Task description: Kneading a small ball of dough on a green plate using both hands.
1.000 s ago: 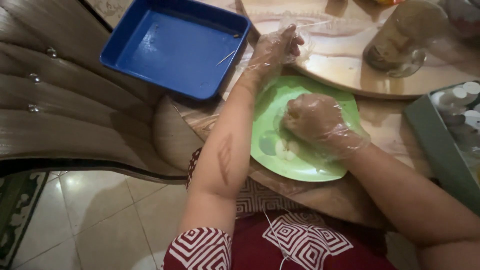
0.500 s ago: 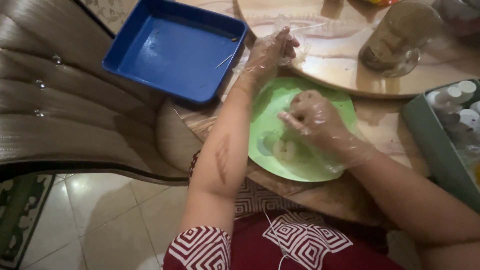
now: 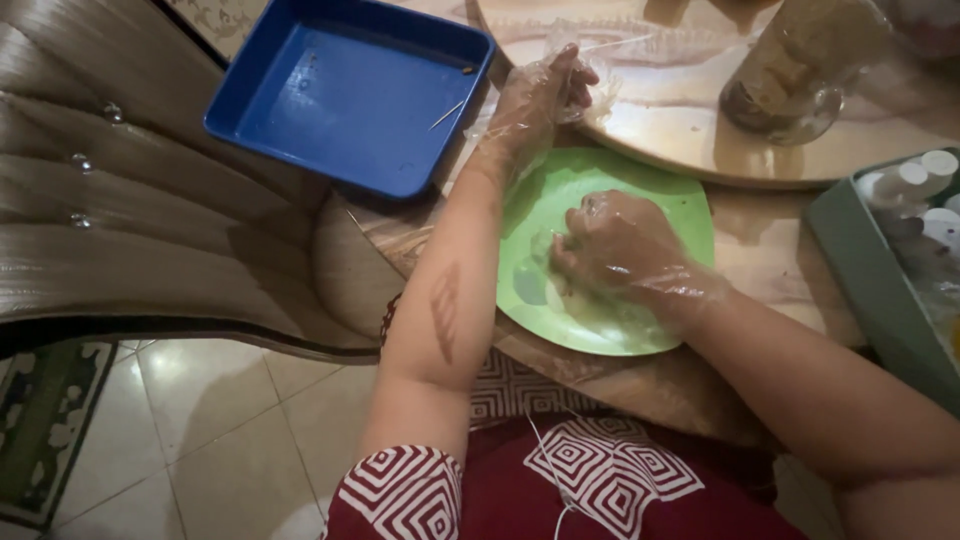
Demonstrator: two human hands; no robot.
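Both my hands wear thin clear plastic gloves. My right hand rests on the round green plate at the table's near edge, its fingers curled down onto something small and pale that I cannot make out. My left hand reaches past the plate's far rim, fingers bent, touching the edge of a round glossy raised platter. Whether it holds anything is unclear.
A blue square tray with a thin stick in it sits on a padded chair at the left. A glass jar stands on the platter. A green box of small white-capped items lies at the right. Tiled floor below.
My right hand has slid toward the left side of the green plate and pressed lower. My left hand stays near the platter's edge, barely moved.
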